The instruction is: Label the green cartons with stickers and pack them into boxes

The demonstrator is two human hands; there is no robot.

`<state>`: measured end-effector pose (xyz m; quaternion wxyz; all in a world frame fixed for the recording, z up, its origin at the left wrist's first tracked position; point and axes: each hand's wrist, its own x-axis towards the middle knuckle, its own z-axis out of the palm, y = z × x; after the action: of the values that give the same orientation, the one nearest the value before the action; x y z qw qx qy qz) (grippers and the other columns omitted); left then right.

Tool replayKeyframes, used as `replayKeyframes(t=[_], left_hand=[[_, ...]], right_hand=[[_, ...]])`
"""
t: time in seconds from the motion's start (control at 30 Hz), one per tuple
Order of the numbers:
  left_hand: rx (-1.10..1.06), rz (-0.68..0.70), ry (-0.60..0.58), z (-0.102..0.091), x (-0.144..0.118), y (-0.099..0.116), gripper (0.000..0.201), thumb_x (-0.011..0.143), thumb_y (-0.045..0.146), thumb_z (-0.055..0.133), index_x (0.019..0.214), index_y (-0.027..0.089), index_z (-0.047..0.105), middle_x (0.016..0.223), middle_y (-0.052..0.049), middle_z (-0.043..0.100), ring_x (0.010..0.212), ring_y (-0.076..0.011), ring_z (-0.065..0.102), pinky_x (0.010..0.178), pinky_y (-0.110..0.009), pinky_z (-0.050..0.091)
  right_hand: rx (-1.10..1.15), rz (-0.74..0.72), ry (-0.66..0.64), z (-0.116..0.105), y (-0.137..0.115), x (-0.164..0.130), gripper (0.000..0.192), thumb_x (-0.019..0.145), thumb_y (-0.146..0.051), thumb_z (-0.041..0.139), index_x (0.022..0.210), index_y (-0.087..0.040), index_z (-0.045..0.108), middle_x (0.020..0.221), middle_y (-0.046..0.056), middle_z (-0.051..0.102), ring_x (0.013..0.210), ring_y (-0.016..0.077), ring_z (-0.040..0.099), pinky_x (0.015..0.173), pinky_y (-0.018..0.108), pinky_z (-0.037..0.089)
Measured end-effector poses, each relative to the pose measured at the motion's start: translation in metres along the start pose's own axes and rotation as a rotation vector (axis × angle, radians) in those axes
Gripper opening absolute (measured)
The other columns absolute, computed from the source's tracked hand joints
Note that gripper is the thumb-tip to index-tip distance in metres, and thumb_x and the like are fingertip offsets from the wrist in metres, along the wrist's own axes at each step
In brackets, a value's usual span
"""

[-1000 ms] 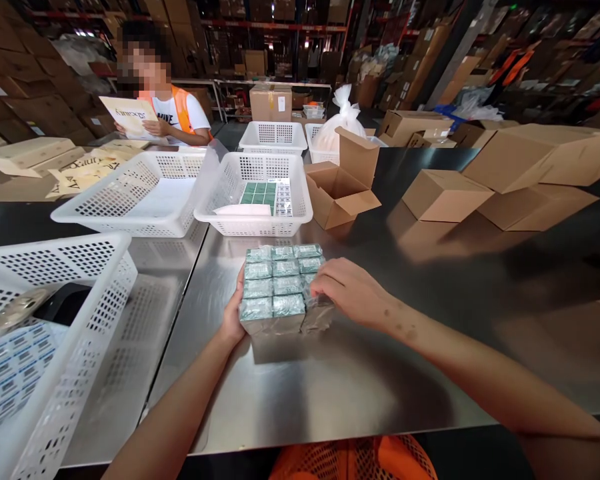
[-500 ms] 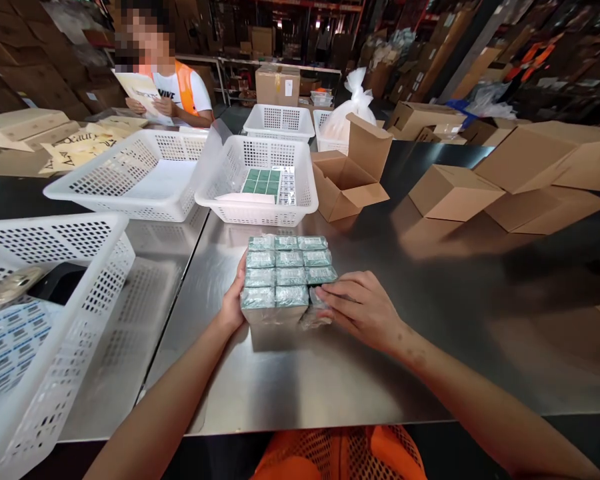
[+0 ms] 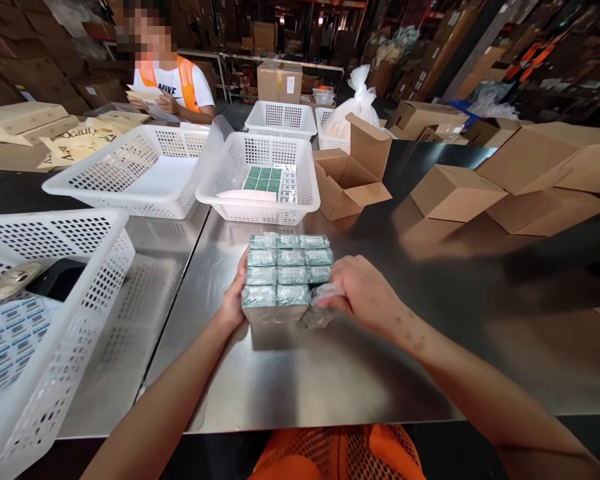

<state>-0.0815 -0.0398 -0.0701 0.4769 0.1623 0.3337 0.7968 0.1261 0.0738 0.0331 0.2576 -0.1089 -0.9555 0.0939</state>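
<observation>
A block of small green boxes in clear plastic wrap stands on the metal table in front of me. Its near right corner has a gap where a box's place is vacant. My left hand presses along the block's left side, its fingers partly hidden behind it. At the right near corner, my right hand is closed on a loose flap of the clear plastic wrap. The wrap is crumpled and stretches from the block to my fingers.
A white basket with green boxes and label sheets stands beyond the block. An open carton is beside it, with more cartons to the right. Another basket with label sheets is at left. A person holds papers across the table.
My right hand has moved slightly up and right, its fingers curling round the plastic and pulling it outward. My left hand stays on the block. The person opposite has lowered the papers.
</observation>
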Motion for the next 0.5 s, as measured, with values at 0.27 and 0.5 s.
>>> replayKeyframes(t=[0.27, 0.5], left_hand=[[-0.006, 0.005, 0.006, 0.001, 0.000, 0.002, 0.053, 0.073, 0.048, 0.078, 0.119, 0.026, 0.068, 0.133, -0.004, 0.066, 0.142, -0.0316, 0.040, 0.117, -0.043, 0.035], [-0.036, 0.012, -0.013, 0.003, -0.003, -0.002, 0.057, 0.077, 0.050, 0.074, 0.129, 0.029, 0.063, 0.137, -0.002, 0.063, 0.141, -0.0313, 0.042, 0.117, -0.044, 0.035]], right_hand=[[0.048, 0.271, 0.368, -0.037, 0.007, 0.007, 0.039, 0.090, -0.043, 0.066, 0.124, -0.028, 0.054, 0.087, 0.002, 0.061, 0.060, 0.0152, 0.055, 0.053, 0.030, 0.045], [0.183, 0.340, 0.027, 0.006, 0.015, 0.002, 0.015, 0.086, -0.039, 0.070, 0.088, -0.027, 0.079, 0.074, 0.000, 0.054, 0.064, 0.0141, 0.057, 0.052, 0.027, 0.045]])
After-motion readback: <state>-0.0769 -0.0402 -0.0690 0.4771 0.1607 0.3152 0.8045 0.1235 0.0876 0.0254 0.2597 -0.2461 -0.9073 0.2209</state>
